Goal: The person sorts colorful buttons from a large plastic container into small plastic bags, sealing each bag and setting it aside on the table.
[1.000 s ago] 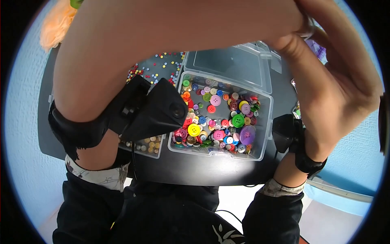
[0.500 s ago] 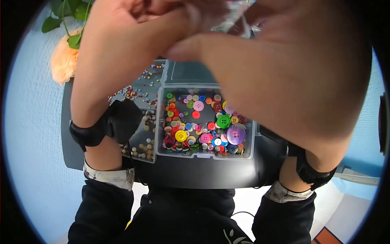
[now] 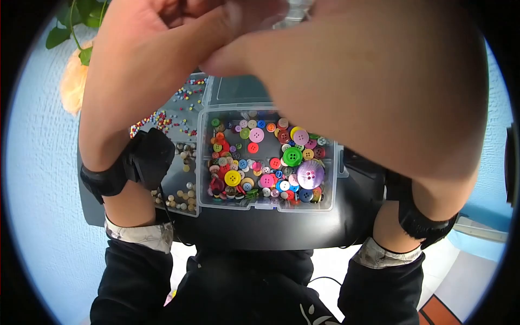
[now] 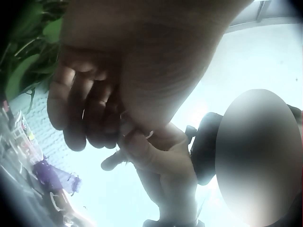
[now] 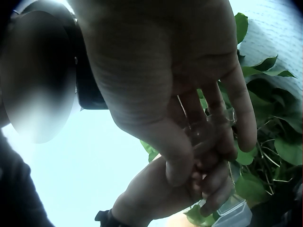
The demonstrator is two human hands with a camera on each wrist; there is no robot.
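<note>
Clear plastic piece [image 3: 295, 13], held up above the table [image 3: 260, 230] between my two hands; its outline is blurred and its exact form cannot be told. My left hand [image 3: 146, 65] has its fingers curled and close together, pinching the piece at the tips. My right hand [image 3: 352, 89] holds it with a bent thumb against the fingers, which are straighter and spread slightly apart. The head view hides most of this grip behind the backs of my hands; the right wrist view shows the piece lying across my right fingers, with my left fingertips meeting it below. The left wrist view shows my curled left fingers from the palm side, the two thumbs near each other.

Only the head view shows the button box [image 3: 227, 206], below my hands and near the table's front edge. Inside it, a large purple button [image 3: 310, 174] lies towards the front right corner, a green button [image 3: 292, 156] just behind it, and a yellow button [image 3: 232, 177] towards the front left corner. Beside the box's left edge stands a bead tray [image 3: 173, 179]; small coloured beads [image 3: 157, 118] lie behind. A peach flower [image 3: 73, 81] is beyond the table's left edge. The left wrist view alone shows a purple pouch [image 4: 52, 177]; the right wrist view, a small clear container [image 5: 234, 215] below green leaves [image 5: 289, 146].
</note>
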